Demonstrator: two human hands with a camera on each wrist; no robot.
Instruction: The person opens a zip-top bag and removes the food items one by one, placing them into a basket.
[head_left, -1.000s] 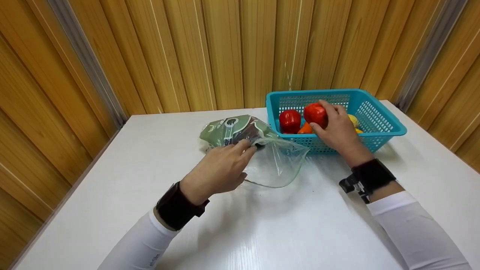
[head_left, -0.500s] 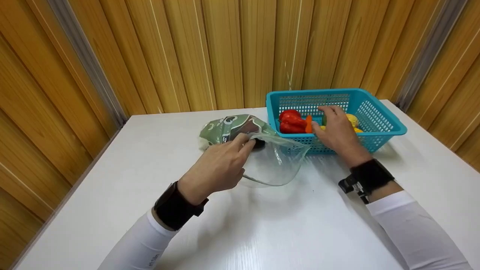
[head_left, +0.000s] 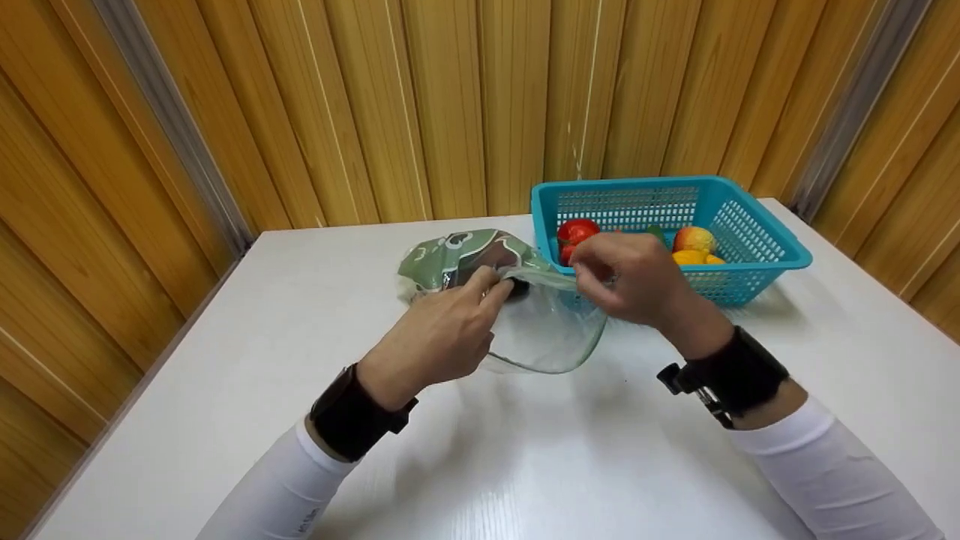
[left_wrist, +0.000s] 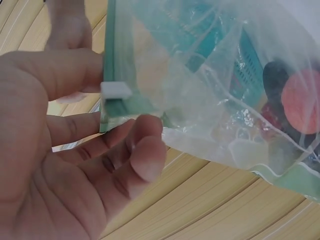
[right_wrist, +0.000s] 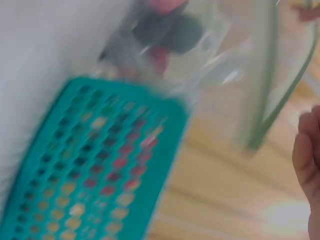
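Observation:
A clear zip bag (head_left: 551,330) with a green printed panel lies on the table, its mouth spread toward me. My left hand (head_left: 442,330) pinches the rim of that mouth between thumb and fingers; in the left wrist view a white zip slider (left_wrist: 116,90) sits beside the thumb. Through the plastic show a round red item (left_wrist: 302,100) and dark shapes whose kind is unclear. By the bag's right corner is my right hand (head_left: 637,277), fingers loosely bent and nothing seen in them. In the right wrist view, a gap separates it from the green bag edge (right_wrist: 257,140).
Just behind the right hand stands a teal plastic basket (head_left: 780,240). Inside are red peppers (head_left: 576,231), a yellow-red fruit (head_left: 694,240) and yellow items (head_left: 688,257). A wood-patterned wall (head_left: 450,112) rises at the table's back edge.
My right hand lowered a red pepper into the basket and let go of it. It then came left and toward me, to the bag's mouth. The left hand kept its grip.

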